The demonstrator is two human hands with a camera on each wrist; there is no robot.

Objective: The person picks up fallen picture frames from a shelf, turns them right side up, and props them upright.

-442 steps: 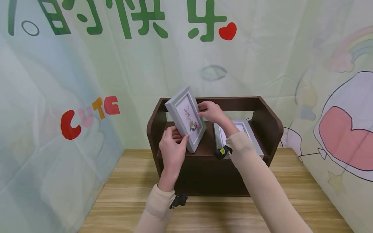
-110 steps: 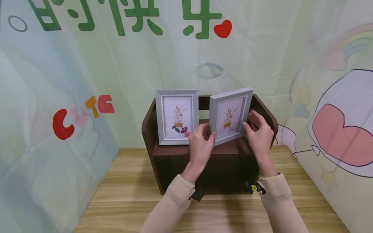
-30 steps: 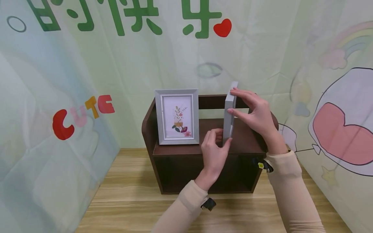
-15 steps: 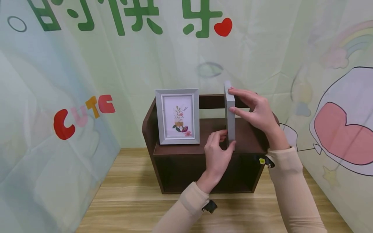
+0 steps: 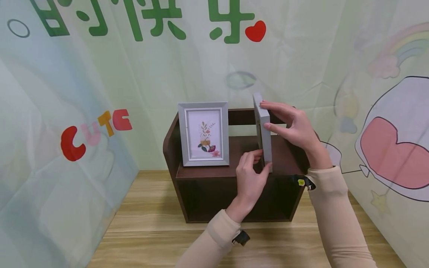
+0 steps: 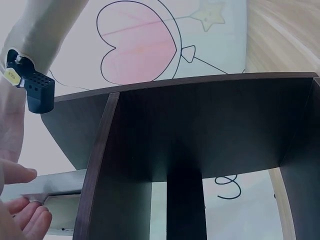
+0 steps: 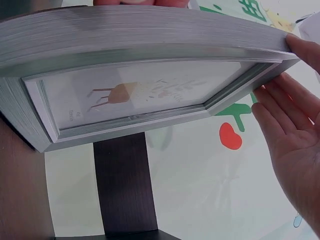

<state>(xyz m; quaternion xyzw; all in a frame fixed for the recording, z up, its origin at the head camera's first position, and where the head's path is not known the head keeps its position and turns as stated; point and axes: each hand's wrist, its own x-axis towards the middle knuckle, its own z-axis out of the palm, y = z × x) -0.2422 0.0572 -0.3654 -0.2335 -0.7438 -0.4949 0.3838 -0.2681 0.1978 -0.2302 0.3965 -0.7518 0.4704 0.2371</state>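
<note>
A grey picture frame (image 5: 264,137) stands edge-on on the right part of the brown shelf (image 5: 201,172). My left hand (image 5: 249,180) pinches it low down, thumb on the near edge and fingers behind on the left side. Near the top, my right hand (image 5: 295,126) holds the same frame between thumb and fingers. Its plant picture (image 7: 125,95) faces right, as the right wrist view shows. A second grey picture frame (image 5: 203,134), with a flower print, stands upright on the left half of the shelf, facing forward, touched by neither hand.
The shelf unit has raised side panels (image 5: 171,149), a back rail (image 5: 242,116) and an open lower compartment (image 5: 234,203). It stands on a wood-grain table (image 5: 144,223). Printed fabric (image 5: 147,74) hangs close behind and at both sides.
Earlier the left frame was tilted in my hands while the other lay flat; now both are upright. The right frame has turned from facing forward to edge-on, and lately shows a little of its back.
</note>
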